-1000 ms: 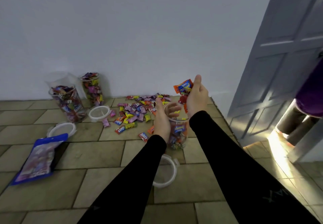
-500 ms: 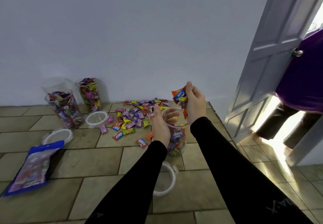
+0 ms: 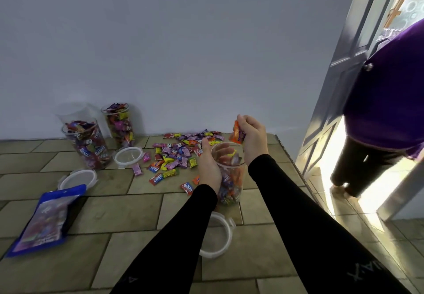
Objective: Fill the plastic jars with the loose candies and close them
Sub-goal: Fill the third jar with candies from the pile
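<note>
Orange-wrapped candies [image 3: 236, 133] are bunched in the right hand [image 3: 253, 139], whose fingers curl round them just above the far rim of the clear jar [image 3: 230, 180]. The left hand [image 3: 210, 167] wraps the jar's near side, fingers bent around its wall, and the jar looks roughly half full. The release point sits close to the rim rather than over the middle of the mouth, so candies let go from there could strike the edge and bounce out towards the loose pile [image 3: 181, 153] beyond the left hand. A slack hold could also let the light jar tip. Its lid [image 3: 226, 236] lies on the tiled floor [image 3: 119, 211] below the left wrist, where a forearm might knock it.
</note>
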A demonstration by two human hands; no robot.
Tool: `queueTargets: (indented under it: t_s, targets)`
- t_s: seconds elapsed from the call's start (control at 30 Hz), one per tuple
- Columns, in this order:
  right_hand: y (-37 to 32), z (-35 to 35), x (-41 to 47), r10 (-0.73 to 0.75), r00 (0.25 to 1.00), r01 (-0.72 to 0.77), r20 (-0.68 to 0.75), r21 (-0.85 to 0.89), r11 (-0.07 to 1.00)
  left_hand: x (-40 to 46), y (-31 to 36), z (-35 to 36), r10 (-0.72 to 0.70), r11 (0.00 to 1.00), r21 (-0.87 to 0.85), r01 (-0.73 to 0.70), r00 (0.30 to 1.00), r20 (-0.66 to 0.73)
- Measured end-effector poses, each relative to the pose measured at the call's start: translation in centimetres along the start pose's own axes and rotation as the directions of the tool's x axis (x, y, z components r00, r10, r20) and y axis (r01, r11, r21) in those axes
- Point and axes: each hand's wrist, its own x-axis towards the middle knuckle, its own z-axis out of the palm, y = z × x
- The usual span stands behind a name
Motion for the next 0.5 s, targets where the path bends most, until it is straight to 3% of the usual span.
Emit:
queueTargets:
  t_s: [0.2, 0.33, 0.5]
  targets:
    - [0.12, 0.32, -0.10, -0.001, 0.997, 0.009, 0.079, -0.097, 0.995, -0.37, 0.32, -0.37, 0.015, 0.999, 0.052, -0.014, 1.000, -0.019]
    - [-0.39, 0.52, -0.52, 0.007, 0.994, 0.001, 0.113, -0.072, 0.997, -0.42, 0.47, -0.65, 0.018, 0.995, 0.097, -0.019, 1.000, 0.011]
    - [-0.46, 0.43, -0.25, 0.018, 0.976, 0.002, 0.218, -0.092, 0.996, -0.58, 0.68, -0.41, 0.034, 0.999, 0.041, -0.035, 0.999, 0.003]
